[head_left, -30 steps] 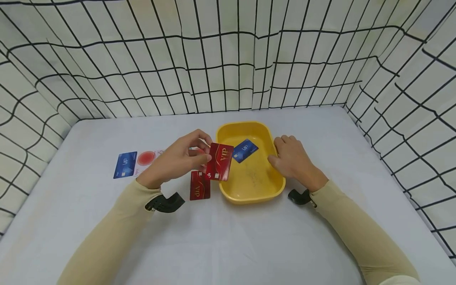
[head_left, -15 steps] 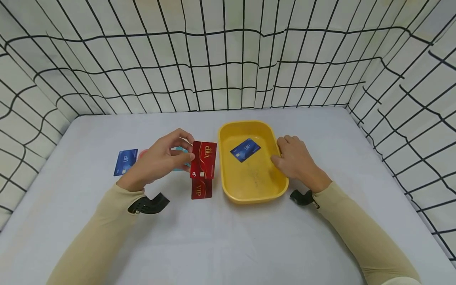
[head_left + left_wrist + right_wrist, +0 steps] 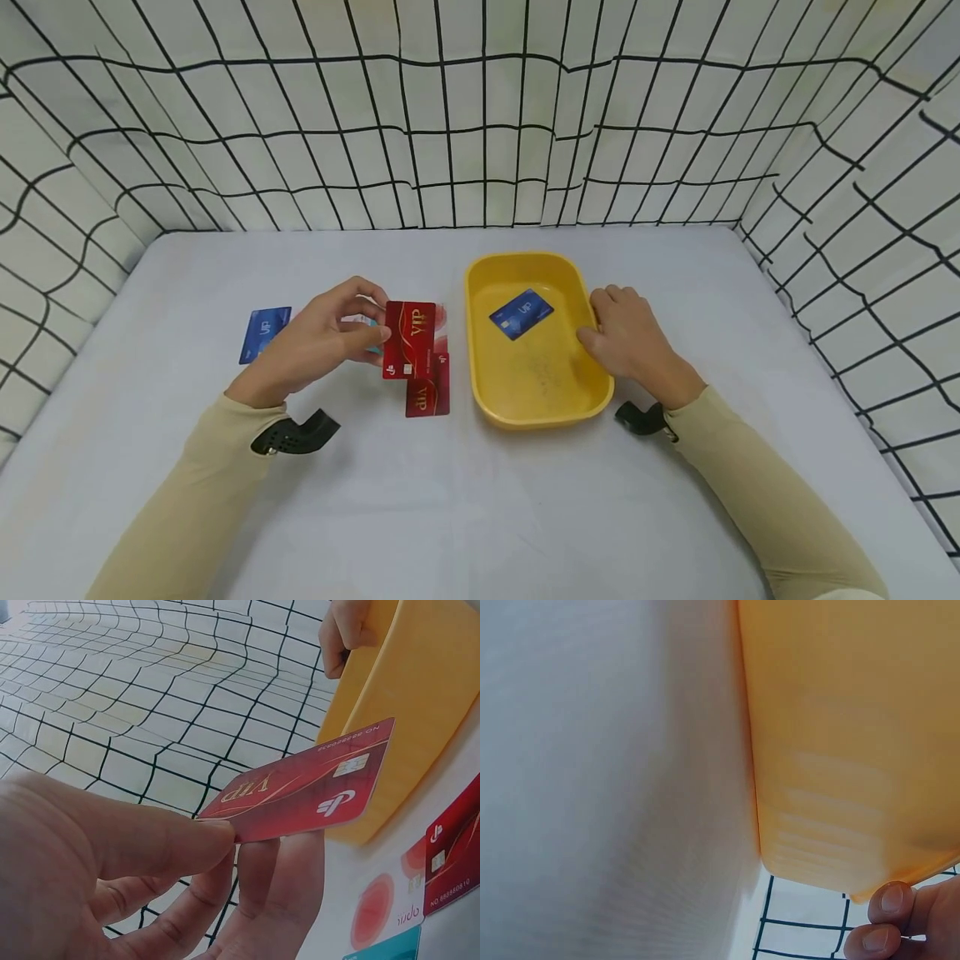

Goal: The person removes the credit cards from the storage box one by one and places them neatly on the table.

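Observation:
My left hand [image 3: 318, 333] pinches a red VIP card [image 3: 408, 340] between thumb and fingers, raised over the table to the left of the yellow tray [image 3: 540, 375]. In the left wrist view the card's chip side [image 3: 300, 784] faces the camera, tilted. Below it a second red card [image 3: 438, 392] lies on the table, partly covered in the head view. Inside the tray rests a blue VIP card [image 3: 521, 314]. My right hand [image 3: 630, 337] grips the tray's right rim, its fingertips [image 3: 891, 898] showing at the edge in the right wrist view.
Another blue card [image 3: 265, 333] lies left of my left hand. A white card with red circles [image 3: 375, 904] and a teal card [image 3: 386, 946] lie beside the lower red card. Black-lined netting [image 3: 450, 125] surrounds the white-covered table [image 3: 525, 517] at the back and sides.
The left hand has carried the red card leftward, from the tray's left edge to above the cards on the table. My right hand stays at the tray rim.

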